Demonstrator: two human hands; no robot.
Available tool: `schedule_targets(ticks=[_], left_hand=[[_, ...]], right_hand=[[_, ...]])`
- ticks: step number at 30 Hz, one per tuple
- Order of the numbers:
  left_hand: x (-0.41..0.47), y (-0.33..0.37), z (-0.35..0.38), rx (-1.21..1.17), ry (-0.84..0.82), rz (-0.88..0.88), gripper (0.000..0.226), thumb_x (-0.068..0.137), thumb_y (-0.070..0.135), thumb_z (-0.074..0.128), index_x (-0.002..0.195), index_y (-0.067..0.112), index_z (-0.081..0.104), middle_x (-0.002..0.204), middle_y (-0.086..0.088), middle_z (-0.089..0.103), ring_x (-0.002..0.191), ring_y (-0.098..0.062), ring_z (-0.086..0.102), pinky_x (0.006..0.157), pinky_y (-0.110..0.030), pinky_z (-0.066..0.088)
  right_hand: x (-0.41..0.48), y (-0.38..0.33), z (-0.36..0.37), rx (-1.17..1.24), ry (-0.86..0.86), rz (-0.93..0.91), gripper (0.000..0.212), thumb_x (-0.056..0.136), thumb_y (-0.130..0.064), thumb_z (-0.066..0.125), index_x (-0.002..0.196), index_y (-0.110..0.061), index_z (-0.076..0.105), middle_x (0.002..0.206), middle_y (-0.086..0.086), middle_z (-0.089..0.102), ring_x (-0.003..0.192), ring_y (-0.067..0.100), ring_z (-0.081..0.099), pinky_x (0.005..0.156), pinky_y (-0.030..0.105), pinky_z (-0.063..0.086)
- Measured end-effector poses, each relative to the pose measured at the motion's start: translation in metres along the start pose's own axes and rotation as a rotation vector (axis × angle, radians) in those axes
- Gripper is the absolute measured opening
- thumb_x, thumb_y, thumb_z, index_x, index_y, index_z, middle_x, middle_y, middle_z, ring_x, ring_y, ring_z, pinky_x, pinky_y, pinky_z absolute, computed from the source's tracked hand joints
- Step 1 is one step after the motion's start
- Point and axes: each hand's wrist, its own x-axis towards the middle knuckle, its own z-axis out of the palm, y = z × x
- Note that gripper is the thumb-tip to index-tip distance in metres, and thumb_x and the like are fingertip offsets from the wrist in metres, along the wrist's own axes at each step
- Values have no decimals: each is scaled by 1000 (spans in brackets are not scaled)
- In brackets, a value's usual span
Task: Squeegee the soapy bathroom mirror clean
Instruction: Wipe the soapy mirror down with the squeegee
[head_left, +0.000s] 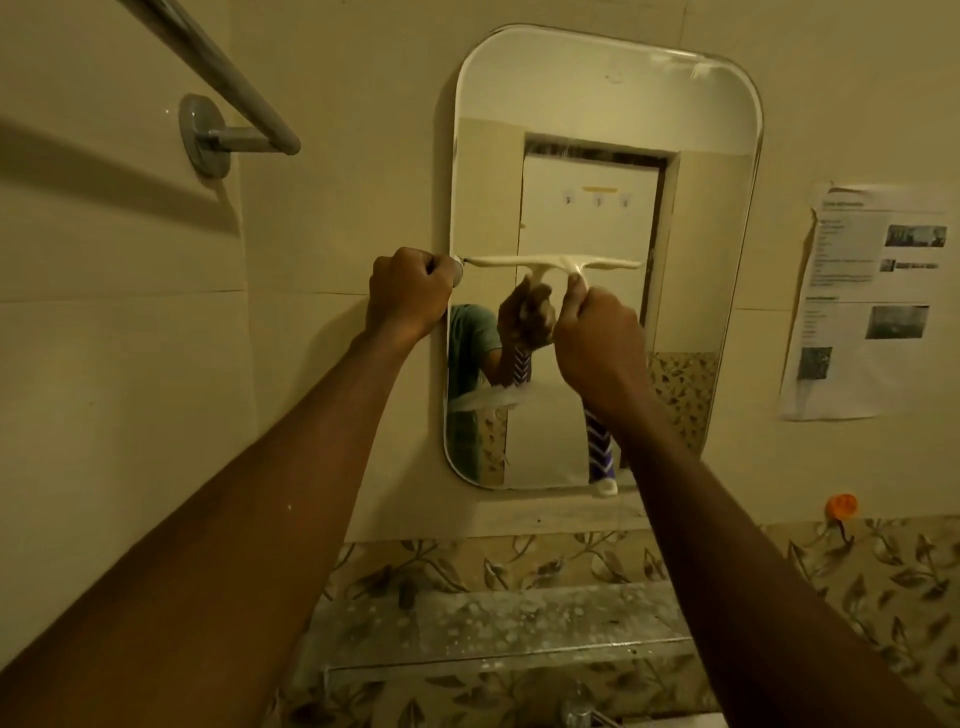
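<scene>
A tall rounded mirror hangs on the cream tiled wall. My right hand grips a squeegee by its neck, and the cream blade lies level across the glass at mid-height. The purple-and-white striped handle sticks out below my wrist. My left hand is curled into a fist at the mirror's left edge, around a small metal fitting right by the blade's left end. A white soap smear sits low on the left of the glass. Above the blade the glass looks clean.
A chrome towel bar juts out at upper left. A printed sheet is stuck to the wall right of the mirror, an orange hook below it. Under the mirror are a glass shelf and a tap.
</scene>
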Motion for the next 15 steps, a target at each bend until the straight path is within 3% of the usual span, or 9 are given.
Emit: schedule_targets(ticks=[5, 8, 10, 15], left_hand=[[2, -4, 4, 22, 20, -33, 43, 90, 32, 46, 62, 5, 65, 63, -13, 64, 67, -27, 63, 66, -45, 57], [-4, -10, 6, 43, 15, -45, 42, 93, 33, 45, 62, 9, 62, 66, -13, 63, 67, -29, 66, 61, -48, 58], [-11, -15, 8, 60, 6, -50, 41, 95, 31, 46, 66, 8, 63, 68, -13, 65, 65, -28, 66, 63, -48, 59], [-4, -14, 3, 30, -22, -107, 42, 94, 32, 48, 71, 3, 67, 64, -11, 69, 54, -21, 68, 62, -43, 61]], right_hand=[[-77, 44, 29, 52, -63, 71, 39, 103, -40, 30, 83, -20, 56, 59, -9, 52, 45, 0, 47, 36, 9, 35], [-114, 63, 42, -50, -96, 131, 39, 104, -39, 29, 80, -19, 53, 56, -11, 47, 44, 0, 44, 34, 14, 31], [-119, 67, 41, -101, -128, 140, 38, 104, -38, 28, 79, -20, 51, 57, -12, 46, 46, 0, 44, 37, 13, 23], [-74, 49, 12, 26, -62, 38, 45, 105, -35, 28, 67, -23, 48, 55, -8, 46, 43, 3, 39, 36, 13, 33]])
